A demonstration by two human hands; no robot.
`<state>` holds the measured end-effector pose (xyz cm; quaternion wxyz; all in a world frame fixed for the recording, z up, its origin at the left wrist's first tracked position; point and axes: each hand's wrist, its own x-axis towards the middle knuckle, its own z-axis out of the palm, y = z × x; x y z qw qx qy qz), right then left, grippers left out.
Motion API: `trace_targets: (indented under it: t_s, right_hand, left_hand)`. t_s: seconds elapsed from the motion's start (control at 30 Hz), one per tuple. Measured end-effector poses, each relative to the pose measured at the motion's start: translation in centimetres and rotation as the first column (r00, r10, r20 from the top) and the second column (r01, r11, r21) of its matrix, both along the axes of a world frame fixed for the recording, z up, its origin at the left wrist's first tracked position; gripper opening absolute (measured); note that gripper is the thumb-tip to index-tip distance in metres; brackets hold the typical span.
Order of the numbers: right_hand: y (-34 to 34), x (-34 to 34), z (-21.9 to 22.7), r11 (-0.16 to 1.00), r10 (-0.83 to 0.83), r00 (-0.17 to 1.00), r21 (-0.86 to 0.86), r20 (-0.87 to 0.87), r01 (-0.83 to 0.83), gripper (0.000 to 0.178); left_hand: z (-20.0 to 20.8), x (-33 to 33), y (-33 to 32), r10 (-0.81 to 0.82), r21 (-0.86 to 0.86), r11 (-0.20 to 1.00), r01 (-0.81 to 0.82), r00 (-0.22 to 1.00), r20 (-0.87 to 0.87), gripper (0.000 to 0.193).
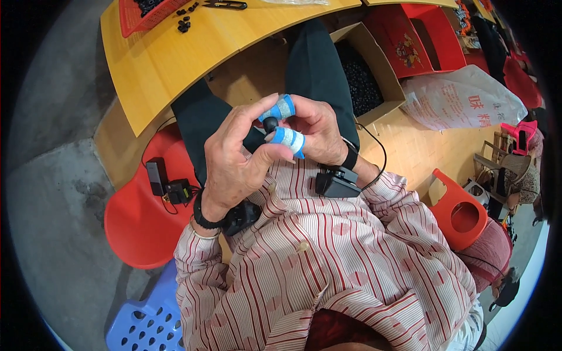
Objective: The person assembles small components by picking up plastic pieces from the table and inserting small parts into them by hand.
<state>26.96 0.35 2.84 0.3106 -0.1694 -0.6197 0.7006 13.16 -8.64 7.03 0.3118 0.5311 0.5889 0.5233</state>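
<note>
In front of my lap, my left hand [237,146] and my right hand [322,130] meet with curled fingers. Between their fingertips sits a small rounded black piece [270,124]; its exact kind is too small to tell. Blue and white wrapping [288,140] covers the thumb tip of my right hand, and a similar blue wrap [278,108] is on its index finger. The left thumb and index finger close in on the piece from the other side. My other fingers are partly hidden behind the hands.
A yellow table [175,55] ahead bears a red basket [146,17], several small black pieces [184,24] and black thread snips [225,4]. A cardboard box [383,111] of black pieces stands by my right knee. Left is a red chair [132,216] with electronics, near a blue stool [143,324].
</note>
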Motion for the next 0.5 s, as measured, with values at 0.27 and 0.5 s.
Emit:
trace_targets:
  t_s: [0.27,0.5]
  right_hand:
    - [0.15,0.51,0.91,0.989,0.144,0.987,-0.042,0.067,-0.141,0.03]
    - [0.04,0.13,0.56,0.992,0.12,0.989,0.032,0.081,-0.123,0.029]
  left_hand:
    - [0.54,0.03,-0.38,-0.009,0.033,0.999,0.01,1.0,-0.011,0.057]
    - [-0.14,0.18,-0.15,0.029,0.054,0.998,-0.029,1.0,0.002,0.054]
